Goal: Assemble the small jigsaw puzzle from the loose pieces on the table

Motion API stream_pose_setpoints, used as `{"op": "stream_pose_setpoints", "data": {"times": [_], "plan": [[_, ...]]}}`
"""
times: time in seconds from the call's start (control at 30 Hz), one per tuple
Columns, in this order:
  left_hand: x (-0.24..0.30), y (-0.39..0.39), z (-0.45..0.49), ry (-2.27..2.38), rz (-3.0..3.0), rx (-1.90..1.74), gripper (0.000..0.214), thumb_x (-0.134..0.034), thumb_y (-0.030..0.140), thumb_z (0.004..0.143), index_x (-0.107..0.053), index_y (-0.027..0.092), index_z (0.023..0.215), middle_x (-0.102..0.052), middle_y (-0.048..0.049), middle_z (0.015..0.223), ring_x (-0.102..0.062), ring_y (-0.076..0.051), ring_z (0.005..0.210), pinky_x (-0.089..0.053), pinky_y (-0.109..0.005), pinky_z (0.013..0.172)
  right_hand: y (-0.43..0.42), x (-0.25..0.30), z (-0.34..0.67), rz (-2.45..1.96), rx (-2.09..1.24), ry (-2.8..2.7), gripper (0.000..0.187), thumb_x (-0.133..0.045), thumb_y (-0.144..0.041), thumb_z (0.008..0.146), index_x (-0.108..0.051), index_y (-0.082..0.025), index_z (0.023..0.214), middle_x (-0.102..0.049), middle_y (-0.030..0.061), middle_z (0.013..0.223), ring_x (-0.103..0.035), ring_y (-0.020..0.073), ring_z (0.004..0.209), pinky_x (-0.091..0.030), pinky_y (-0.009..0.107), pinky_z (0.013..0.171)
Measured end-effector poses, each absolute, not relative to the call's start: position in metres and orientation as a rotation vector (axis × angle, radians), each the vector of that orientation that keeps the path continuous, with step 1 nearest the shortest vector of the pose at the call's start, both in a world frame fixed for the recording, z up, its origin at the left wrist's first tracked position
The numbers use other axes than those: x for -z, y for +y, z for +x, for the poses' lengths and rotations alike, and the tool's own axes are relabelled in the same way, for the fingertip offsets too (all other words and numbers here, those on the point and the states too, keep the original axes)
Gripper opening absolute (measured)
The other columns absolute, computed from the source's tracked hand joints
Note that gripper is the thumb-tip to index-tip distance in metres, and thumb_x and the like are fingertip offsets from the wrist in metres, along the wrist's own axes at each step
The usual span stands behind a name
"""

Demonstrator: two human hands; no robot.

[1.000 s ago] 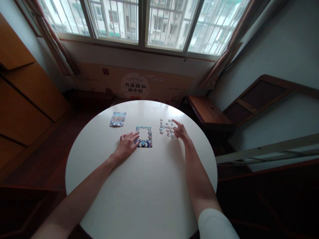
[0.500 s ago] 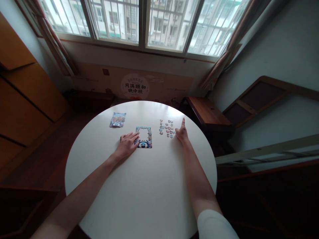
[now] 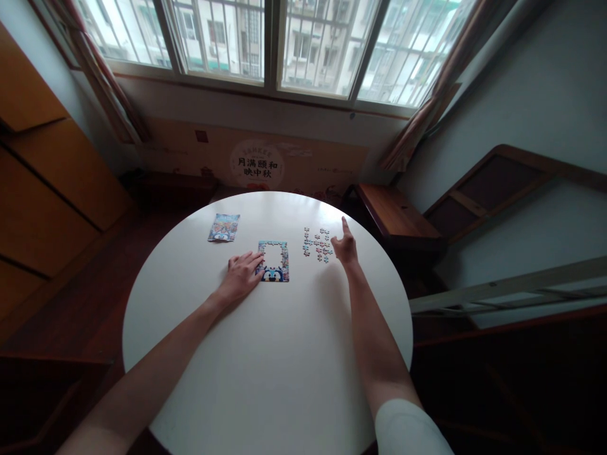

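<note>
A partly filled jigsaw puzzle [image 3: 275, 275] lies on the white round table [image 3: 265, 354], its border and lower strip in place around a pale middle. My left hand [image 3: 243, 270] rests flat at the puzzle's left edge, fingers spread onto it. To the right lie several loose puzzle pieces [image 3: 323, 244], spread in small groups. Just right of these pieces, my right hand [image 3: 346, 248] is raised, its index finger stretched forward and its thumb out to the left. The other fingers look curled, and I see nothing held in it.
A colourful printed packet [image 3: 224, 228] lies at the table's far left. Beyond the far right edge stands a brown wooden bench [image 3: 396, 212]. A barred window [image 3: 317, 50] and a printed panel [image 3: 303, 158] are behind the table.
My right hand has lifted a little and shifted slightly left and away from me, its shadow now showing on the table. My left hand and the puzzle stay put.
</note>
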State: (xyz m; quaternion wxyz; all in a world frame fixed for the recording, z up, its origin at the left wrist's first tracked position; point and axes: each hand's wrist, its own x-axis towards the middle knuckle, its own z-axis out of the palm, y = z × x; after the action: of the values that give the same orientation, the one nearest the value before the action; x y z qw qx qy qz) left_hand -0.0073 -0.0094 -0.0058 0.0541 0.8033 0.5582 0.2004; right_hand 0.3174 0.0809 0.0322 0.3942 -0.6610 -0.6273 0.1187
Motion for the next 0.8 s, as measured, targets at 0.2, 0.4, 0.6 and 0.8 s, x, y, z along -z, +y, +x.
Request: {"op": "stream_pose_setpoints", "data": {"times": [0.2,0.4,0.6,0.8], "plan": [[0.006,-0.009,-0.007,1.701,2.444,-0.596,0.040,-0.044,0.039,0.093,-0.055,0.030,0.130,-0.051,-0.0025,0.142,-0.042,-0.024,0.134,-0.027,-0.046,0.107,0.081,-0.044,0.299,-1.665,-0.353,-1.749,0.043,-0.068,-0.031,0.079,-0.065,-0.014,0.119,-0.069,0.0123,0.115,-0.066,0.0226,0.098,-0.051,0.033,0.090],[0.007,-0.008,-0.007,1.707,2.447,-0.596,0.039,-0.045,0.040,0.093,-0.056,0.031,0.129,-0.052,-0.0020,0.142,-0.041,-0.025,0.134,-0.027,-0.046,0.107,0.073,-0.045,0.283,-1.959,-0.588,-1.839,0.029,-0.068,-0.030,0.081,-0.069,-0.016,0.107,-0.073,0.0076,0.089,-0.066,0.0143,0.067,-0.050,0.024,0.069],[0.006,-0.009,-0.007,1.701,2.444,-0.608,0.040,-0.046,0.039,0.092,-0.056,0.030,0.129,-0.052,-0.0024,0.142,-0.042,-0.025,0.133,-0.028,-0.047,0.106,0.071,-0.043,0.272,-2.072,-0.611,-1.999,0.021,-0.067,-0.027,0.080,-0.070,-0.016,0.099,-0.071,0.0076,0.088,-0.065,0.0159,0.077,-0.044,0.023,0.067],[0.006,-0.010,-0.007,1.694,2.456,-0.615,0.039,-0.045,0.039,0.093,-0.056,0.028,0.129,-0.053,-0.0024,0.141,-0.042,-0.024,0.133,-0.028,-0.046,0.106,0.067,-0.044,0.264,-2.092,-0.608,-2.046,0.025,-0.067,-0.031,0.081,-0.067,-0.017,0.102,-0.070,0.0080,0.096,-0.063,0.0158,0.080,-0.041,0.022,0.065]]}}
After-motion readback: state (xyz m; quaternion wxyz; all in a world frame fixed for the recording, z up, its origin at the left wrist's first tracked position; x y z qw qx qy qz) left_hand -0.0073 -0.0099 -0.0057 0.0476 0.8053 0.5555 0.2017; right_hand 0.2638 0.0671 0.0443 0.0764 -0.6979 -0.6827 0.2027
